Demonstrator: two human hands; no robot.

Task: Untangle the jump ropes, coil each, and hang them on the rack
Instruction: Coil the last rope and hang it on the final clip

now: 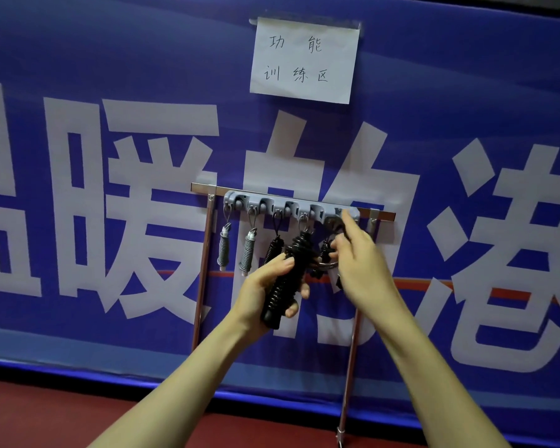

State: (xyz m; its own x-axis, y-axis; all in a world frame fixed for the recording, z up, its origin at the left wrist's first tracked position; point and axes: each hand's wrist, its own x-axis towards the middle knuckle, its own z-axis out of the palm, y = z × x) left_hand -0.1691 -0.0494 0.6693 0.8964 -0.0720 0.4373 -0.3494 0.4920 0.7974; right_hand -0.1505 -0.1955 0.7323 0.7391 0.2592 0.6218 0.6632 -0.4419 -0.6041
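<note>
While left hand (265, 287) grips black rope (288, 276), right hand (362, 266), grasp unclear, blocks end of rack (272, 202).

Hung coils (274, 247) crowd the rack (277, 202) at centre frame; open room lies beneath the grey pair (248, 250) and left of its left leg (202, 273).

black coiled rope (285, 279) – tilted, in hand | grey rack (291, 205) – four coils hung

The right hand (361, 263) hides the last hook of the rack (274, 202) and most of the dark bundle (324, 252) below it — what it holds cannot be told. The left hand (259, 286) covers part of the coiled rope (274, 303). The banner (110, 59) has characters cut off at both side edges.
</note>
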